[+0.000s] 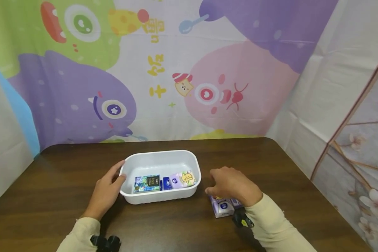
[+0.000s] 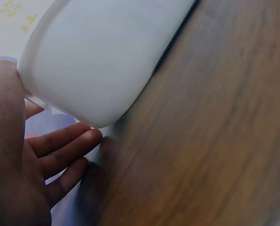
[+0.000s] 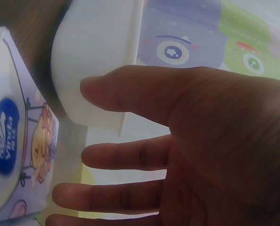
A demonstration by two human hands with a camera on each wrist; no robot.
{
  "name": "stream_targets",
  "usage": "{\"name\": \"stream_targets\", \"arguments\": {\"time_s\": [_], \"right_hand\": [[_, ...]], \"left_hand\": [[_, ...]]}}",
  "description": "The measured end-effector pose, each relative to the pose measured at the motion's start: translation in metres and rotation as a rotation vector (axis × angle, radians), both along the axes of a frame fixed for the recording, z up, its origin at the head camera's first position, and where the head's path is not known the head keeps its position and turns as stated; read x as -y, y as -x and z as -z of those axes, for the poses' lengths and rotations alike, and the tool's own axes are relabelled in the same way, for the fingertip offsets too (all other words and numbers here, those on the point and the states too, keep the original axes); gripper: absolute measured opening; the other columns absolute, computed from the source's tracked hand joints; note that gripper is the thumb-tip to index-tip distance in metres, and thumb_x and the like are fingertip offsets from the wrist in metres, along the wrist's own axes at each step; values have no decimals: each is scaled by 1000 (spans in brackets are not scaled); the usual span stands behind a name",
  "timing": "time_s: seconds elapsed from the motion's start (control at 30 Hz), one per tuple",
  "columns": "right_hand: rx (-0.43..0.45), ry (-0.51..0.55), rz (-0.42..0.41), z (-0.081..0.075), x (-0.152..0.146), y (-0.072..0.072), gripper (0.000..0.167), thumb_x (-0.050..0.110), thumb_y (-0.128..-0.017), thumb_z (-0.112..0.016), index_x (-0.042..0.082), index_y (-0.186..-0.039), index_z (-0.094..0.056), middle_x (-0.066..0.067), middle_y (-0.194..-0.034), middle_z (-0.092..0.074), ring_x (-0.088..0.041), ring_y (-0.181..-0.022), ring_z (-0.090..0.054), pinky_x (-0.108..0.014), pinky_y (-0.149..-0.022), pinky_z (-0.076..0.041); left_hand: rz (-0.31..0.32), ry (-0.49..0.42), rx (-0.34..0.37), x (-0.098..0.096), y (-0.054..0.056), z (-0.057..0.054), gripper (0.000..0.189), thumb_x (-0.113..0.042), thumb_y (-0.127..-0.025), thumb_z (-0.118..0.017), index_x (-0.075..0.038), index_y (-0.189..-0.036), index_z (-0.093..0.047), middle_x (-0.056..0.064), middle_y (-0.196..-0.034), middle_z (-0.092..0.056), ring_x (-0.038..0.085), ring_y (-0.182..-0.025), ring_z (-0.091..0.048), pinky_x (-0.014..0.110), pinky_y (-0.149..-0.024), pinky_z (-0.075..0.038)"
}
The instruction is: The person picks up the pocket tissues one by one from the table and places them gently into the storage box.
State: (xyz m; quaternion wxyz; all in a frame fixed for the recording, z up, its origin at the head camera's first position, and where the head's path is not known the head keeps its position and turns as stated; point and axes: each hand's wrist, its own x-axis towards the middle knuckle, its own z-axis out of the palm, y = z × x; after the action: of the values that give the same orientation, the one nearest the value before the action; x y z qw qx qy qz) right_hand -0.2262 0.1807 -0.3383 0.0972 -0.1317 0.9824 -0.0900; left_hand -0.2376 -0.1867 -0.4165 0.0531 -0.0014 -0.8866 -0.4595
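A white plastic basin (image 1: pixel 160 199) stands on the table. Inside lie a blue-green tissue pack (image 1: pixel 143 184), a dark blue pack (image 1: pixel 167 183) and a lilac tissue pack (image 1: pixel 182 179) with a yellow cartoon figure. My left hand (image 1: pixel 108 187) touches the basin's left end, thumb and index finger at the rim. In the left wrist view its other fingers (image 2: pixel 71 150) extend loosely against the outer wall. To the right, my right hand (image 1: pixel 231 183) hovers over lilac tissue packs (image 1: pixel 223 208), partly hiding them. The right wrist view shows its fingers spread and holding nothing, beside a Vinda pack (image 3: pixel 17 155).
The dark wooden table (image 1: pixel 163 231) extends around the basin. A cartoon-printed cloth (image 1: pixel 163 115) hangs behind its far edge, and a flower-patterned cloth (image 1: pixel 359 168) hangs at the right side. Straps with black devices sit at both wrists.
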Motion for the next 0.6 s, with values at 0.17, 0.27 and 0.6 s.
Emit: {"name": "stream_targets", "arguments": {"time_s": [0.17, 0.27, 0.6], "right_hand": [[-12, -2, -15, 3, 2, -1, 32, 40, -83, -78, 13, -89, -63, 2, -71, -57, -16, -64, -56, -37, -59, -46], [-10, -18, -18, 5, 4, 0, 33, 42, -82, -79, 13, -88, -64, 2, -72, -57, -16, -65, -56, -38, -60, -46], [-66, -111, -2, 6, 4, -1, 31, 43, -80, -79, 16, -77, -63, 2, -68, -56, -18, -63, -55, -39, -58, -45]], "left_hand": [[-1, 2, 10, 0, 0, 0, 56, -38, -106, -44, -23, -158, -32, 25, -139, -53, 42, -127, -49, 64, -103, -35], [-4, 0, 17, 1, 0, 1, 56, -38, -105, -44, -24, -159, -32, 25, -140, -53, 41, -128, -49, 65, -104, -35], [-6, 4, 11, 0, 1, 1, 56, -38, -105, -44, -24, -158, -33, 25, -139, -54, 41, -126, -50, 64, -103, -36]]}}
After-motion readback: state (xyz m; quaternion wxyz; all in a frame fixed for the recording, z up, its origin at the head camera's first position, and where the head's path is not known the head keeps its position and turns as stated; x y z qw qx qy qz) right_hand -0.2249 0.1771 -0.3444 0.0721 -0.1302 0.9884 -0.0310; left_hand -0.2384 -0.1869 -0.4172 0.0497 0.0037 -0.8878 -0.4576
